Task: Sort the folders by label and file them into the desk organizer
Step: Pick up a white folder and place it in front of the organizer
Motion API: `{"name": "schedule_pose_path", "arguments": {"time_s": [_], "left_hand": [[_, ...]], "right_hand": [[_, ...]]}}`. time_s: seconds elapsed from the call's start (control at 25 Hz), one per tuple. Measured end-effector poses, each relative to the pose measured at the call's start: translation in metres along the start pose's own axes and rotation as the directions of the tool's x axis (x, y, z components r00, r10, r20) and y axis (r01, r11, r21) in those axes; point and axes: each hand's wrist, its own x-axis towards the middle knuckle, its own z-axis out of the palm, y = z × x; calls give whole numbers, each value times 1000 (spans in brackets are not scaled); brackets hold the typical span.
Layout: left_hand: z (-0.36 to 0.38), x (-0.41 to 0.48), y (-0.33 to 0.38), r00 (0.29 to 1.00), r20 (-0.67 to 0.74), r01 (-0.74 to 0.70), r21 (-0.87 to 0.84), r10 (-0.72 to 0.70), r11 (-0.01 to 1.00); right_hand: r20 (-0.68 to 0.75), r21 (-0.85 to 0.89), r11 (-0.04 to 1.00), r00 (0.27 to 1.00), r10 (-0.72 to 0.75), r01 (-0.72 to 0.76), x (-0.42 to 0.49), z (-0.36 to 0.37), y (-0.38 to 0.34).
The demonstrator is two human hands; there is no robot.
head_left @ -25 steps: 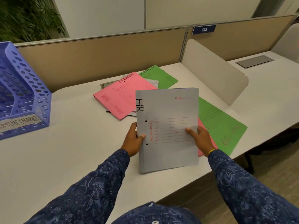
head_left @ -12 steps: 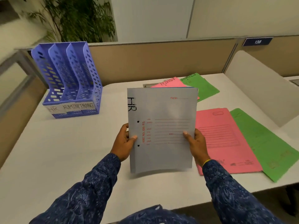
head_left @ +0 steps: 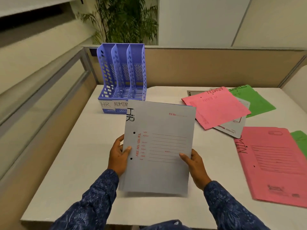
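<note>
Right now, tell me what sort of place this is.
Most likely an office cubicle: tan partition panels fence a white desk, a blue desk organizer with slots labelled HR and ADMIN stands on it, and paper files like the grey HR folder and pink ADMIN folder are out.

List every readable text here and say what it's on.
"HR": handwritten on grey folder.
"Fill No": red print, same folder.
"HR", "ADMIN": labels on blue organizer; third hidden.
"ADMIN": far pink folder.
"FINANCE": far green folder, upside down.
"MIN": near pink folder.
Smaller form print: too blurred.
</note>
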Motion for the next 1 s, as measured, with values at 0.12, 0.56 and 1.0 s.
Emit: {"name": "schedule_pose_path", "arguments": {"time_s": [0.12, 0.56, 1.0], "left_hand": [[-45, 8, -17, 994, -89, 65, -35, -68, 997], [-158, 55, -67, 957, -247, 194, 162, -151, 967], [-218, 59, -103, 951, -268, 267, 477, -150, 837]], "right_hand": [[62, -18, 994, 992, 112, -111, -7, 40, 19], [194, -264, 947, 953, 235, -180, 1, 161, 43], [284, -714, 699, 931, 229, 46, 5, 211, 58]]}}
